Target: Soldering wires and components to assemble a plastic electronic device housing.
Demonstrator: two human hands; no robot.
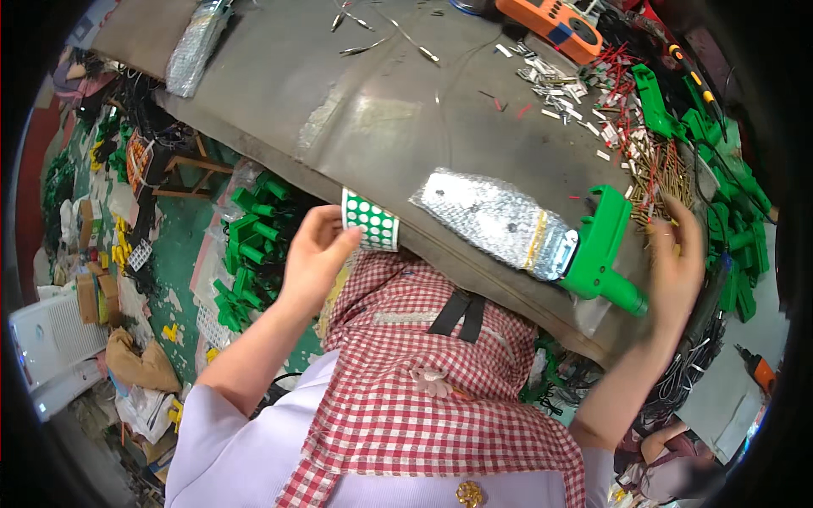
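Between the thumb and fingers of my left hand [315,254] is a small green sheet with rows of white round dots [370,222], held at the table's near edge. My right hand [680,267] reaches over the right side of the table with its fingers apart and slightly bent. Its fingertips are at a heap of thin brass-coloured pieces [654,179]. Left of that hand lies a green plastic housing with a handle [600,245], joined to a flat body in bubble wrap [491,222] with a yellow band around it.
White and red small parts [563,85] spread near an orange meter [555,27] at the back right. Green housings [741,229] pile up on the far right. Test leads [394,38] and another bubble-wrapped item [196,51] lie farther back. More green parts [250,245] sit below the table's left edge.
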